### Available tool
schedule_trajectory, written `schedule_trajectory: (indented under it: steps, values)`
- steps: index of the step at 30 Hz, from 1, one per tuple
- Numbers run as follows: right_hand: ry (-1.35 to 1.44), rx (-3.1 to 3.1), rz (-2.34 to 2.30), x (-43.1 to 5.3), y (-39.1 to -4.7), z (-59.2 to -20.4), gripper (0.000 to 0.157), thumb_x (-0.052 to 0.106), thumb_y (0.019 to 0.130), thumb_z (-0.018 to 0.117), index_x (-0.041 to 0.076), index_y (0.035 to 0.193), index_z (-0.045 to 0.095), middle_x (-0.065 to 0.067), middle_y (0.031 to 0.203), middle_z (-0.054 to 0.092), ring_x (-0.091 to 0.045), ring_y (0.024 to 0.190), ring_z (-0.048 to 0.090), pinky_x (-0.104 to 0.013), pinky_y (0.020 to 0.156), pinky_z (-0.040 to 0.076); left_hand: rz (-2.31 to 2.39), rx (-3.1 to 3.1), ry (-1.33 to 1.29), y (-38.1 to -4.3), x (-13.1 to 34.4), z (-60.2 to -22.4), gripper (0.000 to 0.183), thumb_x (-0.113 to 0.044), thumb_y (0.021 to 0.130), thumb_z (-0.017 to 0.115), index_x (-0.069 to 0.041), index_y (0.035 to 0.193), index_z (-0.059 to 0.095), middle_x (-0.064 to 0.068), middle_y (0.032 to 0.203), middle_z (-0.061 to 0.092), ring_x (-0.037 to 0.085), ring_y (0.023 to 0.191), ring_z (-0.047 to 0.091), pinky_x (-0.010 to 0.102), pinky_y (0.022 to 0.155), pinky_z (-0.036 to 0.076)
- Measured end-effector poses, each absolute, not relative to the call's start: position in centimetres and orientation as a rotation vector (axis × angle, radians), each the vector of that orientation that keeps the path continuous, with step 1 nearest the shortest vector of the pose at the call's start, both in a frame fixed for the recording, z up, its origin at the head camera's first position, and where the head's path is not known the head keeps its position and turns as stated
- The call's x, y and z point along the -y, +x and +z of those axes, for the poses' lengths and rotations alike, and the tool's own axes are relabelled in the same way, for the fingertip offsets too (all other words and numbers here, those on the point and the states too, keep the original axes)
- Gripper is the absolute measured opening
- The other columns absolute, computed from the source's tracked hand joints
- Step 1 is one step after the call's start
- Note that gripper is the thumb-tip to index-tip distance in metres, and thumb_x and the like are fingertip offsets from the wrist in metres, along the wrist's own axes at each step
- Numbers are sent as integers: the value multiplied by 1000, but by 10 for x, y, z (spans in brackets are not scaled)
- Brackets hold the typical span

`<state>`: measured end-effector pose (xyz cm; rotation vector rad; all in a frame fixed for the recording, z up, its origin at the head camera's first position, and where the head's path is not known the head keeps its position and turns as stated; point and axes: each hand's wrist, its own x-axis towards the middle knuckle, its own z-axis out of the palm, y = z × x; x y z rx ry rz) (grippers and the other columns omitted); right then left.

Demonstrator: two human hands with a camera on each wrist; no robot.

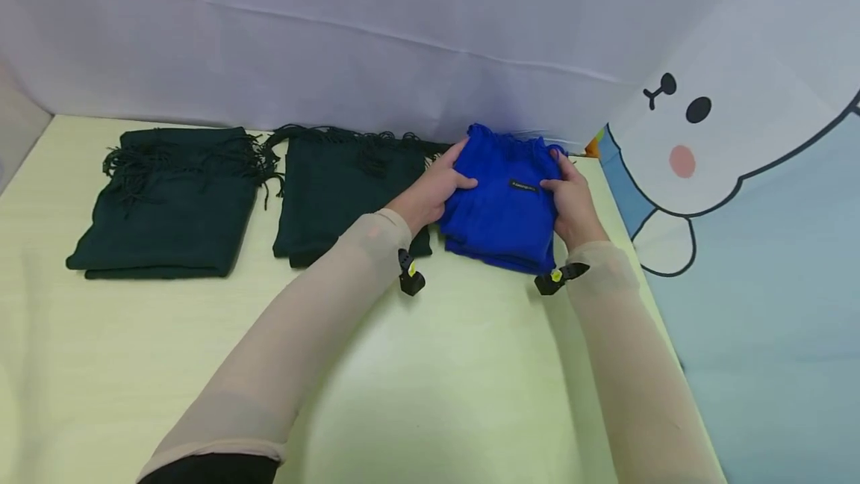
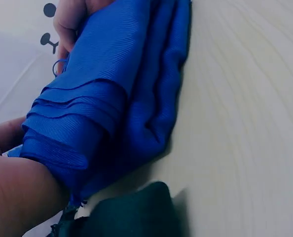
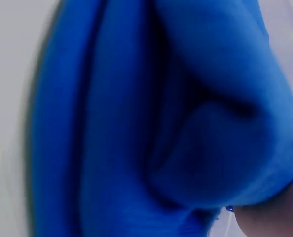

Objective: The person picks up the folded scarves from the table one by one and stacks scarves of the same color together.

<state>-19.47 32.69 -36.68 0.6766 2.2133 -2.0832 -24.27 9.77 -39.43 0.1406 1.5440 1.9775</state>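
Observation:
A folded blue scarf [image 1: 500,208] with a fringe and a small black label lies at the table's back right. My left hand [image 1: 432,189] grips its left edge, thumb on top and fingers behind the far side. On the opposite edge my right hand [image 1: 571,200] pinches the cloth the same way, thumb near the label. Stacked layers of the blue scarf [image 2: 107,74] show in the left wrist view, with the far part lifted in a curl. In the right wrist view, thick rolled folds of the scarf [image 3: 117,123] fill most of the picture beside a fingertip.
Two folded dark green fringed scarves lie in the same row: one scarf [image 1: 175,208] at far left, another scarf [image 1: 336,193] in the middle, partly under my left forearm. A white cloth wall [image 1: 302,51] runs behind the pale table [image 1: 430,379]. A cartoon-printed sheet [image 1: 752,305] hangs at right.

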Motion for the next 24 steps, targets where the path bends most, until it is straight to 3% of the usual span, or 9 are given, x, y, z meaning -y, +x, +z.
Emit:
schedule_trajectory:
  steps: [8, 11, 15, 19, 24]
  values:
    - [629, -2184, -2074, -334, -191, -381, 74, -2, 101, 44, 33, 160, 17, 6, 168, 2, -20, 153, 5, -41, 122, 12, 1837, -1623, 91, -232, -89, -400, 95, -12, 91, 73, -41, 159, 13, -4, 166, 16, 26, 148, 24, 49, 117, 27]
    - [652, -2128, -2095, -336, -180, -381, 73, 5, 103, 45, 34, 161, 11, 0, 168, 2, -23, 153, 7, -43, 122, 13, 1777, -1688, 117, -228, -88, -396, 102, -14, 89, 76, -42, 159, 8, -4, 167, 9, 26, 151, 17, 51, 119, 20]
    - [668, -2230, -1940, -336, -156, -378, 70, 18, 105, 45, 30, 162, 4, -12, 164, 13, -30, 147, 25, -48, 119, 24, 1685, -1795, 201, -223, -88, -391, 106, -14, 87, 77, -41, 159, 3, -7, 168, 1, 25, 153, 6, 55, 120, 12]
    - [602, -2387, -1702, -337, -138, -376, 74, 28, 105, 49, 28, 162, 3, -19, 155, 30, -28, 126, 46, -43, 107, 42, 1631, -1834, 231, -219, -86, -391, 107, -13, 87, 78, -43, 159, 4, -7, 167, 0, 26, 153, 9, 55, 120, 14]
    - [536, -2365, -1708, -337, -128, -377, 77, 19, 102, 58, 32, 161, 11, -14, 145, 39, -23, 120, 51, -35, 100, 49, 1670, -1788, 174, -214, -82, -392, 105, -5, 88, 75, -42, 159, 8, -6, 168, 1, 28, 152, 12, 55, 119, 19]
